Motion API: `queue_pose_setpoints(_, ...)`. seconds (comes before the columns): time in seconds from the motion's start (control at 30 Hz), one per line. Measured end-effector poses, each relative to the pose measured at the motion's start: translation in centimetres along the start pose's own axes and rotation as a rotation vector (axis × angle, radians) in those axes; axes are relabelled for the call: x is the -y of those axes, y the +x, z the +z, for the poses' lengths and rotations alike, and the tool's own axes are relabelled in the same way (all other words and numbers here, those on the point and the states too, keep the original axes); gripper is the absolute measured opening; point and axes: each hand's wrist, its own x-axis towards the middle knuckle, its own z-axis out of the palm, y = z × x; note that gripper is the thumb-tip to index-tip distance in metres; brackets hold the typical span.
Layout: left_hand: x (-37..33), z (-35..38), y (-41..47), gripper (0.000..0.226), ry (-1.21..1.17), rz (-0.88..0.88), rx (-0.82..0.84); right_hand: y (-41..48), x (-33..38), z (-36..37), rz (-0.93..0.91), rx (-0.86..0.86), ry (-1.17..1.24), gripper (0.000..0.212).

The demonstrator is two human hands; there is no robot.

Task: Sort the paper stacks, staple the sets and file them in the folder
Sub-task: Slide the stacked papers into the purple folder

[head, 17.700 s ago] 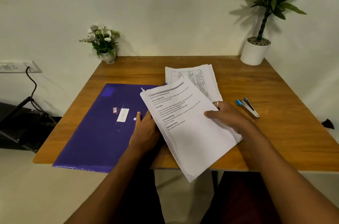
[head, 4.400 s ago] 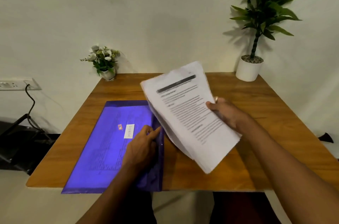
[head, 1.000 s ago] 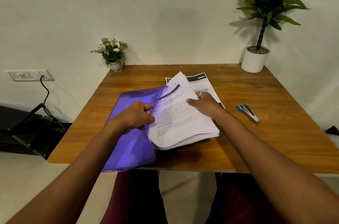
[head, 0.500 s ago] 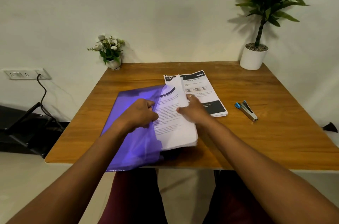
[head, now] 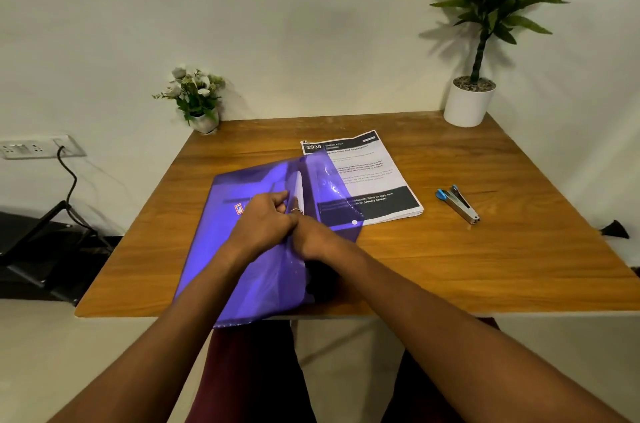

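1. Table (head: pixel 485 266): it is carrying the folder, whose near edge is overhanging the table's near edge.
2. Folder (head: pixel 239 187): purple and translucent, it is lying with its long axis running away from the person. Its mouth is facing right, and its flap (head: pixel 332 187) is standing open over the neighbouring stack.
3. Stack (head: pixel 377 173): it is lying just right of the folder with its left edge under the flap. Its long axis is running nearly parallel to the folder's.
4. Left hand (head: pixel 263 225): it is sitting on the folder, fingers curled and gripping the folder at its mouth.
5. Right hand (head: pixel 311 237): it is reaching into the mouth. Its fingers are mostly hidden, so its grip cannot be told.
6. Set (head: pixel 298 188): it is sitting inside the folder, with only a white edge showing at the mouth.
7. Stapler (head: pixel 459 202): it is lying well right of the folder, beyond the stack.
8. Judgement: this set is looking nearly filed. The stack is lying right of both hands, so the right hand is the nearer one for taking it.
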Motion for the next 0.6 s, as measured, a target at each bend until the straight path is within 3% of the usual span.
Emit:
queue_pose_setpoints(0.17,0.2,0.2,0.2,0.018,-0.039,-0.006,0.019,-0.6,-0.9,-1.0,-0.034,0.009,-0.054,0.076)
queue_pose_setpoints(0.2,0.2,0.2,0.1,0.012,-0.035,-0.009,0.024,-1.1,-1.2,-1.7,-0.056,0.019,-0.062,0.068)
queue_pose_setpoints(0.27,0.6,0.4,0.4,0.027,-0.016,-0.015,0.026,-1.8,-1.9,-3.6,-0.09,-0.034,-0.022,0.049)
queue_pose_setpoints(0.33,1.2,1.0,0.7,0.044,-0.018,-0.027,0.025,-2.3,-3.1,-6.0,-0.088,-0.219,0.075,0.038)
queue_pose_setpoints(0.43,2.3,2.4,0.5,0.054,-0.03,-0.037,0.025,-1.7,-6.7,-9.1,0.002,-0.639,0.097,0.025)
queue_pose_setpoints(0.5,3.1,3.5,-0.2,0.065,-0.025,0.011,0.008,-0.6,-9.8,-10.6,0.144,-0.741,-0.007,0.037)
queue_pose_setpoints(0.6,4.4,4.7,-0.9,0.046,0.004,0.085,-0.08,0.9,-13.2,-12.1,0.366,-0.613,-0.178,0.077)
